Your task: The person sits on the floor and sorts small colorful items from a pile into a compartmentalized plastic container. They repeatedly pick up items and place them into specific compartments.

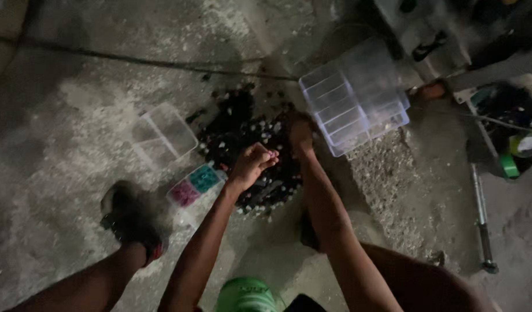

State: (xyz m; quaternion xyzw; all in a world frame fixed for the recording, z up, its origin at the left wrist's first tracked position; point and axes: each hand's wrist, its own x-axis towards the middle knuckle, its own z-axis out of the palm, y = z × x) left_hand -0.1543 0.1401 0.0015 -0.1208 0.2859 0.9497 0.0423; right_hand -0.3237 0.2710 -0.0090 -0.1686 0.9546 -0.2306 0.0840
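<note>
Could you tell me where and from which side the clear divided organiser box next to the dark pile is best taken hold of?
Probably by the near short edge of the clear divided organiser box, coming from the pile side where the right hand already is. Its thin upright rim there is exposed and open-topped, so fingers can hook over the wall; the far end crowds other clutter.

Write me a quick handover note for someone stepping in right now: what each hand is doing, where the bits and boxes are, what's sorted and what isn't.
Left hand: raised over the pile of small dark parts on the concrete floor, fingers pinched together; what it holds is too small to tell.
Right hand: down in the pile beside the big clear divided box; grip not visible.
Small tray left of the pile holds pink and teal pieces. A clear box beside it looks empty.
Done: some coloured pieces in the tray. Left: most of the pile; the big box's compartments look unfilled.
</note>
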